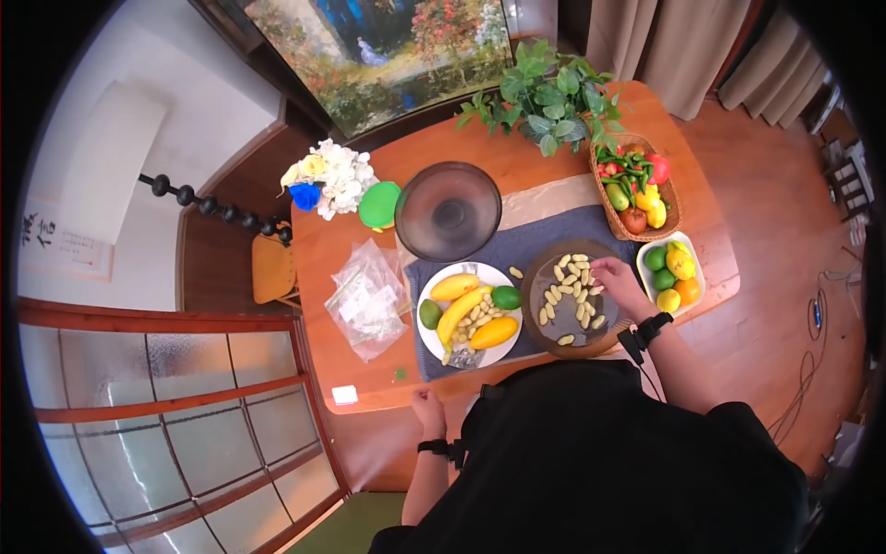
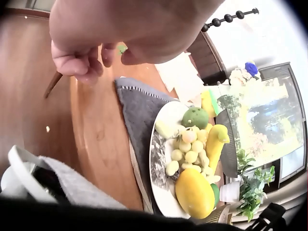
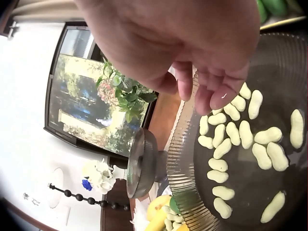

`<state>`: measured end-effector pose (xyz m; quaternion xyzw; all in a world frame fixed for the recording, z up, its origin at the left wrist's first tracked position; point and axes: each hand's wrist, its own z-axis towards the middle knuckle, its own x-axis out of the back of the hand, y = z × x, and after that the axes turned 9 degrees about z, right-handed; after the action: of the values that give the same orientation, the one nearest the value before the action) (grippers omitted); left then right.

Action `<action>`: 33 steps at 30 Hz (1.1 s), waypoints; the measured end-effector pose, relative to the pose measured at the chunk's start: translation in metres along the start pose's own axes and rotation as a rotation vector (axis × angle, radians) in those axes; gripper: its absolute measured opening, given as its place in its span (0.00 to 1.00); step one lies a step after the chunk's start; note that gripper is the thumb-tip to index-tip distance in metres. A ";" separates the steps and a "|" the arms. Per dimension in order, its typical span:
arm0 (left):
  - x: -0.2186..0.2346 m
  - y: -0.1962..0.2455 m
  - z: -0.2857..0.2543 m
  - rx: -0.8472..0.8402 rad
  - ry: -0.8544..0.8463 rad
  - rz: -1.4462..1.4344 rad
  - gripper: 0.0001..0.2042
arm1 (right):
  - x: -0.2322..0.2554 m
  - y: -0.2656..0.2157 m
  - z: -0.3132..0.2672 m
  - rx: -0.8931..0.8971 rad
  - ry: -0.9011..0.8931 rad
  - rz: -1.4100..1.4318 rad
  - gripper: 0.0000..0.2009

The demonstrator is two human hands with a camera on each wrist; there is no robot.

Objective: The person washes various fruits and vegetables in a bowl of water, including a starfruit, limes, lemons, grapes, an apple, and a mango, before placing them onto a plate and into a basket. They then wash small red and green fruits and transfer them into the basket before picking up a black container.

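My right hand (image 1: 620, 279) reaches over a dark ribbed glass dish (image 3: 183, 166), its fingertips right at the pale peanuts (image 3: 232, 132). In the right wrist view the thumb and bent fingers stand apart, and no peanut shows between them. Many of the peanuts lie in rows and angled lines on the dish floor, with a few lying singly. My left hand (image 1: 428, 411) hangs loosely curled by the table's front edge, holding nothing. Nearest to it is a white plate (image 1: 504, 356) bearing bananas, a yellow mango (image 2: 194, 193), green fruits and more peanuts.
Beyond the dishes stands an upside-down-looking dark glass bowl (image 1: 448, 211). Right of the peanuts are a small fruit dish (image 1: 699, 277) and a wicker basket (image 1: 607, 214) of produce. Plastic bags (image 1: 368, 300), flowers (image 1: 340, 175) and a leafy plant (image 1: 554, 97) occupy the table's left and back.
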<state>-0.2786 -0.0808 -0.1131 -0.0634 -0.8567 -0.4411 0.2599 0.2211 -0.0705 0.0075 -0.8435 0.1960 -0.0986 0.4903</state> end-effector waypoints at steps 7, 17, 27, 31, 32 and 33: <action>-0.023 0.070 -0.002 -0.118 -0.445 0.423 0.08 | 0.012 0.000 0.008 0.380 -0.007 -0.618 0.17; -0.148 0.218 -0.078 -0.939 -0.848 0.489 0.12 | -0.017 0.011 0.029 0.441 -0.126 -0.940 0.31; -0.254 0.193 -0.075 -0.500 -0.717 0.670 0.26 | -0.036 0.089 0.053 0.117 -0.192 -0.396 0.28; -0.250 0.196 -0.082 0.051 -0.979 0.235 0.23 | -0.049 0.075 0.037 -0.179 -0.190 0.060 0.21; -0.248 0.200 -0.083 0.061 -0.988 0.219 0.22 | -0.050 0.065 0.032 -0.330 -0.228 0.124 0.15; -0.247 0.200 -0.082 0.073 -0.996 0.202 0.22 | -0.051 0.066 0.033 -0.329 -0.229 0.123 0.15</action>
<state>0.0325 0.0050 -0.0529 -0.3393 -0.8811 -0.2997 -0.1368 0.1716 -0.0515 -0.0649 -0.9043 0.2034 0.0613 0.3702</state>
